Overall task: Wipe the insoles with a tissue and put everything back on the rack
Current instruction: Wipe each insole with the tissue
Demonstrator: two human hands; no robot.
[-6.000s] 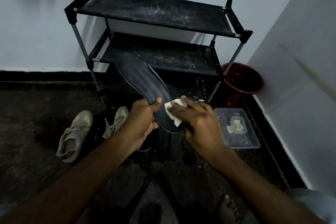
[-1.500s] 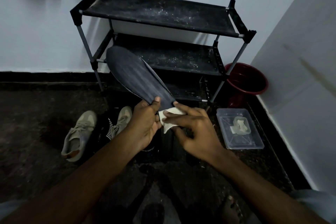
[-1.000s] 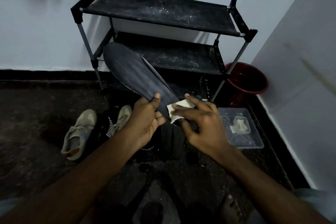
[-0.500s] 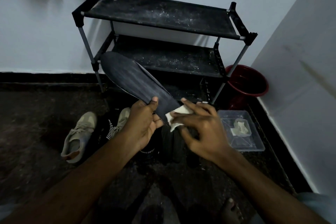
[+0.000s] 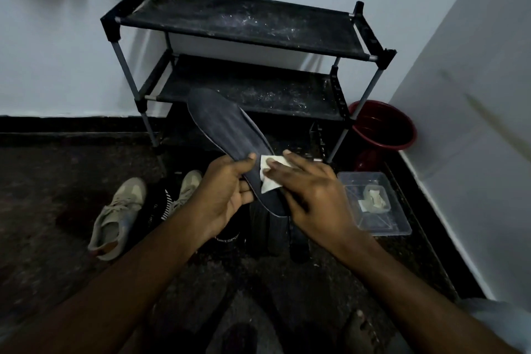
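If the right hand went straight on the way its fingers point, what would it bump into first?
Probably the thumb of the left hand, which grips the insole. The right hand presses the tissue on that insole, fingers pointing up-left towards it. Depth is unclear.

Home corner: shoe rack (image 5: 238,23), bucket (image 5: 383,127).
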